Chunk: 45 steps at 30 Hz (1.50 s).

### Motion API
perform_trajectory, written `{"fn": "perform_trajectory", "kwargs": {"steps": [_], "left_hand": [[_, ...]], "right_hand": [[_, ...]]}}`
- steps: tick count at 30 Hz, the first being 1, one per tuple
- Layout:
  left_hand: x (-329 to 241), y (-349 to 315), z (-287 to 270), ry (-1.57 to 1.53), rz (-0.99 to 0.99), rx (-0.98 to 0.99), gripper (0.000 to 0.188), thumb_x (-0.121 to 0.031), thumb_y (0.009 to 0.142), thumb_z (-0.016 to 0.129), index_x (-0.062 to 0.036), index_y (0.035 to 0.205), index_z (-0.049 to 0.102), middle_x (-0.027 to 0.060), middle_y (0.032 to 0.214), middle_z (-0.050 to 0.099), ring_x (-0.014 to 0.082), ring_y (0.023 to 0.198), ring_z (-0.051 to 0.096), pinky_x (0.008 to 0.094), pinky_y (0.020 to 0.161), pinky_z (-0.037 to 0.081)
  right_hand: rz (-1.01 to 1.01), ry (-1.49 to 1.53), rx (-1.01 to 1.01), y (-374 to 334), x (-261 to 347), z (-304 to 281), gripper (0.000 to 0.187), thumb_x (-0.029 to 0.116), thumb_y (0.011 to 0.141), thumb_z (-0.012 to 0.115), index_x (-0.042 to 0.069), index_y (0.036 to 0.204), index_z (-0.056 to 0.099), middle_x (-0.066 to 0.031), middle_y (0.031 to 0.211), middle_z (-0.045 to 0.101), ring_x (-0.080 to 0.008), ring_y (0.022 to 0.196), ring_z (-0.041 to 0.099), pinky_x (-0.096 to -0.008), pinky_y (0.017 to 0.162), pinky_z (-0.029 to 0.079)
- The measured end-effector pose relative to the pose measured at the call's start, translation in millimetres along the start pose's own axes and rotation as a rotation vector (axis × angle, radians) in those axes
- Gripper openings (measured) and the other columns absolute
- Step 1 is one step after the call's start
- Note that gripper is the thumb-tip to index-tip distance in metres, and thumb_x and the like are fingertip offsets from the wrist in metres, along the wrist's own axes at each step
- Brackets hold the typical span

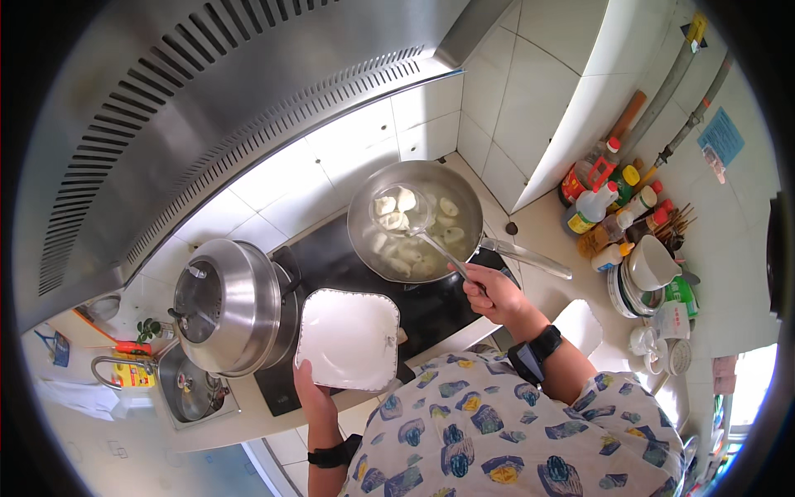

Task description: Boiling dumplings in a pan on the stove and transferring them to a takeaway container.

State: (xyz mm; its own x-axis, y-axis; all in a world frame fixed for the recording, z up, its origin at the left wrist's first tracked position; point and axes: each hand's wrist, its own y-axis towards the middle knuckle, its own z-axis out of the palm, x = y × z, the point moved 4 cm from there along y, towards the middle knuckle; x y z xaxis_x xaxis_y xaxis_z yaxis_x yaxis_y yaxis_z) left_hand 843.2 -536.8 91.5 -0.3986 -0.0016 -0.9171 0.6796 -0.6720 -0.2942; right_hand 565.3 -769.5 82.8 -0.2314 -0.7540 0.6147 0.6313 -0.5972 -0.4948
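My right hand (495, 294) is closed round the handle of a metal ladle (440, 251). Several pale dumplings (404, 200) rest in its round bowl, over the far left part of a steel frying pan (530, 257). Other dumplings (448, 207) lie in the pan's cloudy water; whether the ladle has holes is not visible. At the near left, my left hand (313, 389) grips the lower left edge of a white square dish (348, 335) with a patterned rim. The dish's inside is bare, and it is held near the pan, apart from it.
A large lidded steel pot (240, 306) stands left on the black cooktop (323, 240). Beyond it is a sink (178, 381) with a tap. Bottles (592, 207) and stacked bowls (654, 265) crowd the right counter. A white dish (580, 325) lies by my right forearm. The range hood (248, 108) hangs above.
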Motion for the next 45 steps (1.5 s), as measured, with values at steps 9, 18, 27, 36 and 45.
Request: {"fn": "perform_trajectory", "kwargs": {"steps": [9, 18, 27, 36, 45], "left_hand": [[13, 4, 0, 0.0, -0.067, 0.05, 0.045, -0.031, 0.097, 0.038, -0.0036, 0.133, 0.042, 0.0102, 0.11, 0.06, 0.0191, 0.082, 0.062, 0.0302, 0.062, 0.051], [6, 3, 28, 0.059, -0.057, 0.069, 0.05, -0.032, 0.093, 0.04, -0.0044, 0.135, 0.039, 0.0105, 0.108, 0.061, 0.0191, 0.081, 0.062, 0.0278, 0.056, 0.051], [10, 7, 38, 0.065, -0.093, 0.11, 0.051, -0.029, 0.093, 0.041, -0.0034, 0.137, 0.034, 0.0134, 0.108, 0.061, 0.0219, 0.079, 0.065, 0.0293, 0.057, 0.053], [14, 17, 51, 0.031, -0.112, 0.199, 0.051, -0.023, 0.095, 0.043, -0.0034, 0.14, 0.029, 0.0159, 0.111, 0.061, 0.024, 0.08, 0.067, 0.0287, 0.058, 0.054], [16, 25, 68, 0.003, -0.146, 0.27, 0.052, -0.02, 0.096, 0.043, -0.0042, 0.142, 0.025, 0.0175, 0.118, 0.059, 0.0282, 0.088, 0.069, 0.0276, 0.058, 0.055]], "right_hand": [[-0.061, -0.081, -0.062, -18, 7, -4, 0.033, 0.01, 0.098, 0.04, 0.004, 0.129, 0.051, 0.0014, 0.067, 0.043, -0.0046, 0.043, 0.028, -0.0195, 0.037, 0.021], [-0.088, -0.072, -0.067, -36, 18, -1, 0.035, 0.011, 0.099, 0.039, 0.004, 0.131, 0.051, 0.0014, 0.067, 0.042, -0.0046, 0.044, 0.027, -0.019, 0.038, 0.022], [-0.102, -0.105, -0.104, -44, 13, -13, 0.035, 0.012, 0.098, 0.04, 0.006, 0.131, 0.051, 0.0023, 0.066, 0.042, -0.004, 0.042, 0.026, -0.019, 0.038, 0.021], [-0.106, -0.123, -0.169, -58, 13, -11, 0.034, 0.013, 0.099, 0.041, 0.005, 0.131, 0.05, 0.0026, 0.065, 0.04, -0.004, 0.042, 0.027, -0.0191, 0.037, 0.021], [-0.115, -0.153, -0.199, -66, 7, -17, 0.035, 0.013, 0.099, 0.042, 0.006, 0.131, 0.051, 0.0022, 0.067, 0.042, -0.0037, 0.043, 0.029, -0.019, 0.037, 0.021]]}}
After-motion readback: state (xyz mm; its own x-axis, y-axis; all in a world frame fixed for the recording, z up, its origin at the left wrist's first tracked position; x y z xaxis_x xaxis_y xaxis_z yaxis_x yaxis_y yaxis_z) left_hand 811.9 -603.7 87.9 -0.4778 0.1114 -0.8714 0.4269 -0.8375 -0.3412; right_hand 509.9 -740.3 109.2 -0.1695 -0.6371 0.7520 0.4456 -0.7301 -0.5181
